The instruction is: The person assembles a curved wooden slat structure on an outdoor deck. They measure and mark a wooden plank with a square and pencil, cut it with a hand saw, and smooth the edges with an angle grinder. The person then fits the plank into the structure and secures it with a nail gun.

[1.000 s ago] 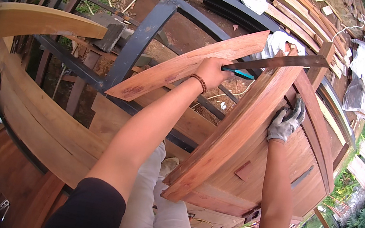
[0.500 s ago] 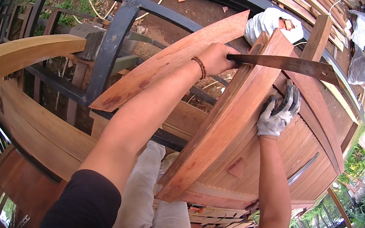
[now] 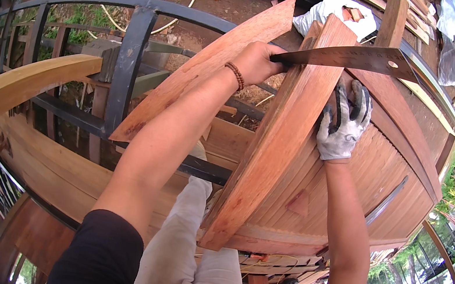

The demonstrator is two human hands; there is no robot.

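My left hand (image 3: 257, 63), bare with a bead bracelet, grips the dark end of a flat metal ruler (image 3: 352, 57). The ruler lies across the upper part of a thick reddish wooden beam (image 3: 290, 134), and its holed end sticks out to the right. My right hand (image 3: 345, 127), in a grey-and-black glove, rests fingers spread on the slatted wooden panel (image 3: 350, 184), close to the beam's right side. Under my left forearm lies a long, pointed reddish plank (image 3: 216, 61).
A dark metal frame (image 3: 134, 57) stands on the left, with a curved yellowish beam (image 3: 31, 80) near it. Behind the beam sits a white sack (image 3: 323, 15) with wood offcuts. A triangular wood scrap (image 3: 299, 203) and a thin pointed strip (image 3: 386, 200) lie on the panel.
The ruler's right end has tilted upward, showing more of its flat face. My right hand's gloved fingers have spread a little wider. The whole view has shifted slightly.
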